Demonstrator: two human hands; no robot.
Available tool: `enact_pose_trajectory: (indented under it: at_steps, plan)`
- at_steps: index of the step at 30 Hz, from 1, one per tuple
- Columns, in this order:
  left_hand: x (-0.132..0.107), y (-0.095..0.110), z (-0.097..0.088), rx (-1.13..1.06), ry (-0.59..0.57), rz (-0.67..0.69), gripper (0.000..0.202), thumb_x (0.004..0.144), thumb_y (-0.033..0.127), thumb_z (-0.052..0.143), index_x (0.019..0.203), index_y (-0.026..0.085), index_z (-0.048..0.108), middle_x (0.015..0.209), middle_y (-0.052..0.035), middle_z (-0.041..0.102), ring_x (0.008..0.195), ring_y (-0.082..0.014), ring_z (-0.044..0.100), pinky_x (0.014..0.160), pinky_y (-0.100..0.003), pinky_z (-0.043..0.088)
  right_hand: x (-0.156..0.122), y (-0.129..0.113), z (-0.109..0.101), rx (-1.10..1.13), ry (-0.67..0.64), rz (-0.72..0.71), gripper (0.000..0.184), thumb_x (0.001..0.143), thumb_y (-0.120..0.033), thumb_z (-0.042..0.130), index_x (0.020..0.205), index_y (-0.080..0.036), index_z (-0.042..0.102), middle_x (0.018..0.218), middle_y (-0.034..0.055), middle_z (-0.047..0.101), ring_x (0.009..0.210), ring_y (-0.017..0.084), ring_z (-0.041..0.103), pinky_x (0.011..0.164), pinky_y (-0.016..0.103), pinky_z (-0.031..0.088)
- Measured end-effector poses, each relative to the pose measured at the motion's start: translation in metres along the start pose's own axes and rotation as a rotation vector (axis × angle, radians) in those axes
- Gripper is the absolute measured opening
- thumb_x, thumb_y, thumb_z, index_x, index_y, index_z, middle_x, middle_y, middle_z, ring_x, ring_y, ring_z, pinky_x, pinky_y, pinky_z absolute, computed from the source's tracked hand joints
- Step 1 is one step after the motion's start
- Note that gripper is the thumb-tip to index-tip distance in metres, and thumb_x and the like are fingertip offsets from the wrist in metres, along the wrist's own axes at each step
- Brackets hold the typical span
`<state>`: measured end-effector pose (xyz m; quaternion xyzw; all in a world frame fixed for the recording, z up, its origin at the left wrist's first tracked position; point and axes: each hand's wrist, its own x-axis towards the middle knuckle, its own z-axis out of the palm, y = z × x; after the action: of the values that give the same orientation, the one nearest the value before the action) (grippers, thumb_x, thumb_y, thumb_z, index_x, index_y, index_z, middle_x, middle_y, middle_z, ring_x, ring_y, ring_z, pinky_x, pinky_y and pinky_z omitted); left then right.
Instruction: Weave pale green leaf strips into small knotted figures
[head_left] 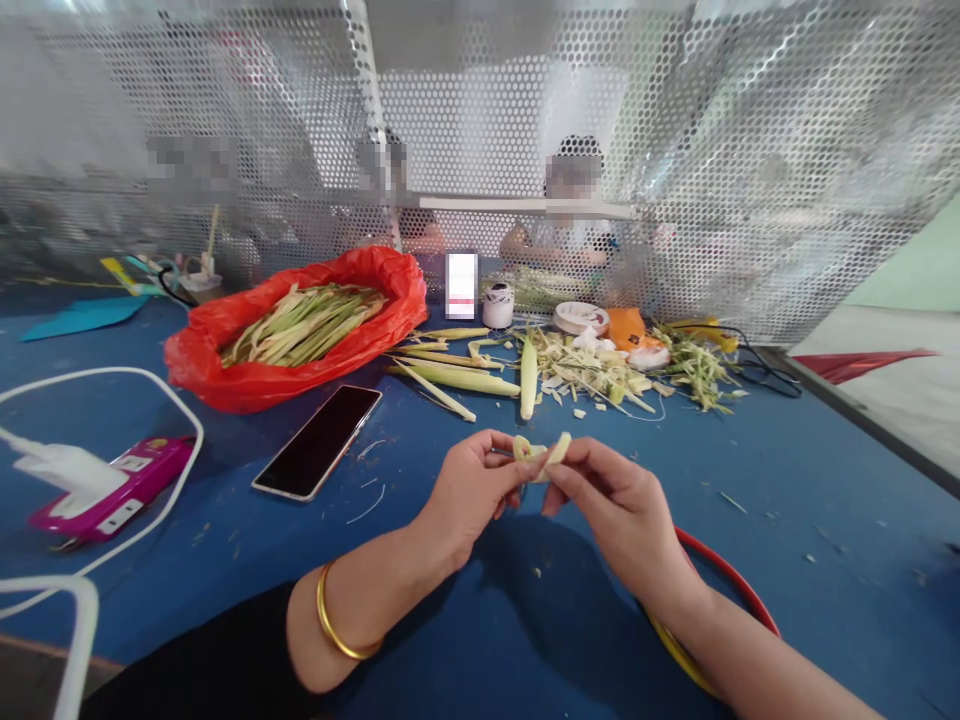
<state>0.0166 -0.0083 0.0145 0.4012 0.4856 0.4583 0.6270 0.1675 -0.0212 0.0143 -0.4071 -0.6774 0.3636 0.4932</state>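
Observation:
Both my hands meet above the blue table [787, 480], pinching one small pale yellow-green leaf strip [541, 452] between them. My left hand [472, 490] grips its left end with closed fingers; a gold bangle [334, 625] sits on that wrist. My right hand [615, 500] pinches the right end, which curls upward. Beyond my hands lie several long green leaf strips [457, 375] and a heap of cut scraps [600, 370].
A red plastic bag [247, 375] full of leaf strips sits at the left, a black phone [319, 440] beside it. A pink device [112, 490] with white cable lies far left. A tape roll [497, 305] stands by the perforated metal screen [750, 150]; people sit behind it.

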Motion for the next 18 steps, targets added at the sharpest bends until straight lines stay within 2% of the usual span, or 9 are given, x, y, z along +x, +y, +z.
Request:
enact_pose_trajectory:
  at_steps: [2, 5, 8, 12, 14, 18]
  plan:
    - [-0.0007, 0.0005, 0.0014, 0.056, 0.005, 0.006, 0.026, 0.064, 0.024, 0.079, 0.075, 0.017, 0.056, 0.051, 0.0062, 0.057, 0.040, -0.0051, 0.045, 0.037, -0.017, 0.027, 0.0017, 0.0016, 0.0014, 0.096, 0.049, 0.164, 0.016, 0.088, -0.032, 0.059, 0.080, -0.019, 0.062, 0.060, -0.0026, 0.062, 0.049, 0.011, 0.057, 0.052, 0.024, 0.049]
    - [-0.0009, 0.0019, 0.0024, 0.100, 0.030, 0.037, 0.017, 0.067, 0.018, 0.073, 0.072, 0.016, 0.057, 0.053, 0.0050, 0.058, 0.040, -0.0047, 0.046, 0.037, -0.017, 0.028, 0.0024, 0.0025, 0.0022, 0.107, 0.065, 0.256, 0.020, 0.084, -0.035, 0.062, 0.074, -0.018, 0.061, 0.059, -0.0027, 0.058, 0.049, 0.011, 0.054, 0.051, 0.024, 0.046]
    - [-0.0005, 0.0020, 0.0022, 0.115, 0.067, 0.074, 0.012, 0.069, 0.017, 0.070, 0.072, 0.016, 0.059, 0.053, 0.0057, 0.057, 0.040, -0.0043, 0.044, 0.038, -0.017, 0.031, 0.0009, 0.0017, 0.0010, -0.035, 0.058, 0.255, 0.018, 0.082, -0.033, 0.060, 0.071, -0.019, 0.060, 0.060, -0.0028, 0.055, 0.053, 0.011, 0.051, 0.051, 0.023, 0.042]
    - [0.0007, -0.0005, 0.0007, 0.179, 0.073, 0.141, 0.009, 0.068, 0.017, 0.069, 0.074, 0.016, 0.061, 0.058, 0.0042, 0.060, 0.045, -0.0063, 0.047, 0.042, -0.018, 0.038, -0.0010, 0.0000, -0.0020, -0.282, -0.005, 0.147, 0.016, 0.082, -0.027, 0.056, 0.068, -0.019, 0.059, 0.060, -0.0031, 0.049, 0.055, 0.011, 0.044, 0.051, 0.023, 0.034]
    - [0.0011, -0.0020, -0.0002, 0.238, 0.064, 0.175, 0.008, 0.068, 0.015, 0.066, 0.075, 0.016, 0.062, 0.060, 0.0034, 0.061, 0.049, -0.0078, 0.050, 0.045, -0.019, 0.041, -0.0011, 0.0002, -0.0034, -0.308, -0.035, 0.149, 0.017, 0.082, -0.027, 0.055, 0.068, -0.020, 0.058, 0.059, -0.0036, 0.047, 0.056, 0.011, 0.041, 0.051, 0.023, 0.033]
    - [0.0001, -0.0042, -0.0016, 0.382, 0.067, 0.263, 0.007, 0.070, 0.016, 0.065, 0.077, 0.017, 0.065, 0.061, 0.0031, 0.062, 0.049, -0.0082, 0.051, 0.048, -0.019, 0.041, -0.0004, 0.0022, -0.0048, -0.250, -0.084, 0.254, 0.020, 0.083, -0.031, 0.053, 0.067, -0.020, 0.055, 0.056, -0.0051, 0.043, 0.053, 0.011, 0.037, 0.049, 0.024, 0.029]
